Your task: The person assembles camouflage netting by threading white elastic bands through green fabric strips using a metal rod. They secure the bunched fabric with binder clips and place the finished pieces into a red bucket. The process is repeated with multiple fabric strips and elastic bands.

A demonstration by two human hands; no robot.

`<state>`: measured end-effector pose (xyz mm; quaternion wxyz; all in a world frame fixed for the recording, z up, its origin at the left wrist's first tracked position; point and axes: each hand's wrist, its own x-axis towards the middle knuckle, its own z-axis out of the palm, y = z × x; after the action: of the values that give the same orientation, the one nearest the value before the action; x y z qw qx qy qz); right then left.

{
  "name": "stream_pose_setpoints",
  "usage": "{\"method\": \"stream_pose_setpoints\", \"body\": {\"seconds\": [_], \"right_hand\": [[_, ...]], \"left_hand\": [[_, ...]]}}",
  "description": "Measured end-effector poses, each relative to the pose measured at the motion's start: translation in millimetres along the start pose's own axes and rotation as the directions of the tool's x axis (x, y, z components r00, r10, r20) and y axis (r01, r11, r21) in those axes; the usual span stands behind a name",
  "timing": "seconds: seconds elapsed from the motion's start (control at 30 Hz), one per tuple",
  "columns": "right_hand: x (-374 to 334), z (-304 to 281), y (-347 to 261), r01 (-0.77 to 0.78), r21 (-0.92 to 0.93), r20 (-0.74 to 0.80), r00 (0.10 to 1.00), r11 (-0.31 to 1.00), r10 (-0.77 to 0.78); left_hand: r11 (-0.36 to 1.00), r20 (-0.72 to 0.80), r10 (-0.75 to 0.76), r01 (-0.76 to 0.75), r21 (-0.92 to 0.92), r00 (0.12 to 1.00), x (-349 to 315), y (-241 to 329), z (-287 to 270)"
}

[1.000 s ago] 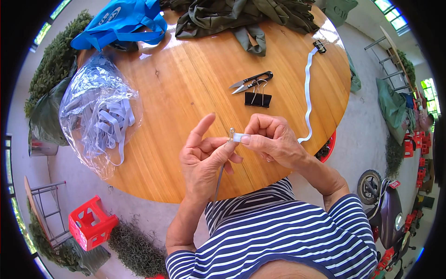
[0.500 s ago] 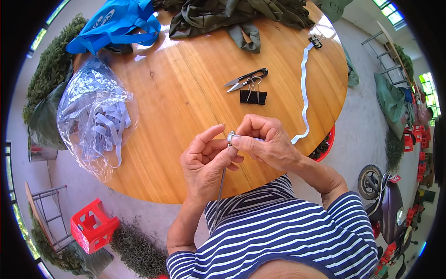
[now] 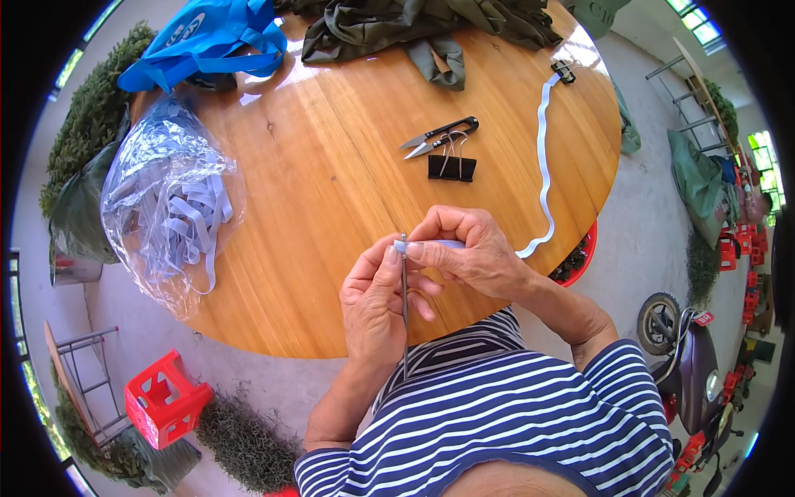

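Close together over the table's near edge, my two hands work at the end of a flat white elastic band (image 3: pixel 544 166). My left hand (image 3: pixel 371 302) is closed, with thumb and forefinger pinching a thin metal rod (image 3: pixel 405 302) and the band's end. The rod stands nearly in line with my body, its lower end reaching over my striped clothing. With thumb and bent fingers, my right hand (image 3: pixel 468 253) grips the band just right of the rod. How the band's tip sits on the rod is partly hidden by the fingertips. A black binder clip (image 3: pixel 563 72) clamps the band's far end.
Black thread snips (image 3: pixel 443 135) lie beside a second binder clip (image 3: pixel 451 168). A clear plastic bag (image 3: pixel 157 215) of white elastic is at left. A blue bag (image 3: pixel 207 45) and dark green cloth (image 3: pixel 373 29) cover the far edge. A red stool (image 3: pixel 166 400) stands lower left.
The rod has swung from a slant to nearly upright. My left hand has shifted right and up, its thumb now at the rod's top beside the band's end. My right hand keeps its grip.
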<state>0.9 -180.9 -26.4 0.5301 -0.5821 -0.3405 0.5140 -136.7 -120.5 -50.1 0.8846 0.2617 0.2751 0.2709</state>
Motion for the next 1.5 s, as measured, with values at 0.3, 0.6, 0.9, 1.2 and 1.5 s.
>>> {"method": "stream_pose_setpoints", "body": {"seconds": [0.3, 0.6, 0.9, 1.2, 1.5], "right_hand": [[0, -8, -4, -0.072, 0.007, 0.221, 0.973, 0.997, 0.068], [2, -19, -27, 0.305, -0.533, 0.155, 0.952, 0.789, -0.263], [-2, -18, -12, 0.157, -0.439, 0.203, 0.976, 0.885, -0.072], [58, -102, -49, 0.092, -0.760, -0.135, 0.946, 0.644, -0.295], [77, -126, -52, 0.250, -0.630, 0.050, 0.958, 0.735, -0.283]], "left_hand": [[0.982, -0.042, 0.041, -0.033, 0.187, 0.998, -6, 6, 6], [0.981, -0.006, -0.020, 0.021, 0.192, 1.000, 1, 11, 5], [0.931, -0.053, -0.138, 0.148, 0.333, 0.989, -3, 20, 4], [0.499, 0.256, -0.105, -0.172, 0.849, 0.961, 31, 55, 14], [-0.029, 0.624, -0.211, -0.643, 0.765, 0.753, 61, 25, 23]]}}
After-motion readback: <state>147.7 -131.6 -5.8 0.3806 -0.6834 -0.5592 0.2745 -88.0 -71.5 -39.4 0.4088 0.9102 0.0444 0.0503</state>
